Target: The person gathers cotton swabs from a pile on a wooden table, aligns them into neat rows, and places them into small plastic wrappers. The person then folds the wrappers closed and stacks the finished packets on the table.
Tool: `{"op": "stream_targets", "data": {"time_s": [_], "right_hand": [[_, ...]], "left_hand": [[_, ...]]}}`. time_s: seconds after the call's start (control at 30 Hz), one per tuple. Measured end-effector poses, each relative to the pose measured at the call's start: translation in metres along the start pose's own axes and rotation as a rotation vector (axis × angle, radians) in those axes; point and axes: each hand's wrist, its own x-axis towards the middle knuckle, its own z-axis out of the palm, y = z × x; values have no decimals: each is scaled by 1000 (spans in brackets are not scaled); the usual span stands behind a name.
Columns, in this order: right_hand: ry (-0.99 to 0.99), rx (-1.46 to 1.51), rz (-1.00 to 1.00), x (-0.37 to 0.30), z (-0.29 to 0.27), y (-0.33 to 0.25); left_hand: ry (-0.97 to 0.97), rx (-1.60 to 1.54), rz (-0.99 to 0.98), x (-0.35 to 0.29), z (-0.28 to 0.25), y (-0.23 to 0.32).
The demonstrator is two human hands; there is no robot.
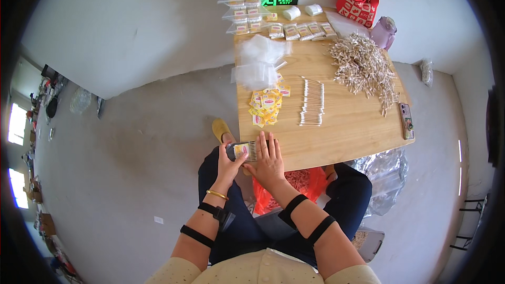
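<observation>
1. I see my left hand [230, 164] closed around a small clear packet of cotton swabs [245, 151], fingers curled under it and thumb on top. The packet sits at the near left corner of the wooden tabletop [357, 126], partly over the edge.

2. My right hand [269, 159] lies flat and open, fingers spread, pressing on the swab ends at the packet's right side. It grips nothing; it only pushes.

3. The risk I judge first: the packet hangs off the edge, above my lap. If the left hand loosens while the right pushes, the swabs could slide out and drop to the floor.

4. Uneven pressure from the flat palm could bend the thin sticks or fan them, so they jam at the packet mouth.

5. The heap of yellow label slips [266, 106] lies just beyond my fingertips. A forward sweep of the right hand could scatter them.

6. The neat row of loose swabs [312, 102] sits well apart in mid-table, and the big tangled swab pile [364, 68] farther right; neither seems threatened.

7. The stack of empty clear bags [259, 60] is light, and a quick arm movement nearby might shift it.
</observation>
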Motion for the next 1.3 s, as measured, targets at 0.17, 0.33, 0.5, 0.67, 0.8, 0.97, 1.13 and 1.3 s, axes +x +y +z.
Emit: {"op": "stream_targets", "data": {"time_s": [0.17,0.33,0.5,0.67,0.8,0.97,1.13,1.3], "right_hand": [[-5,2,3,4,0,-8],[117,135,-52,2,2,10],[276,165,165,-16,-25,98],[318,35,219,-27,-37,153],[310,58,190,-29,-34,156],[313,111,207,-25,-25,157],[299,134,218,-27,-27,157],[314,139,220,-27,-28,158]], "left_hand": [[10,50,70,2,-1,-4],[148,220,147,7,-1,-22],[347,423,491,-11,-1,39],[-166,433,721,-18,84,107],[-253,555,733,1,136,100],[-237,621,733,26,161,76],[-224,780,790,31,167,60],[-251,867,775,29,170,63]]}}
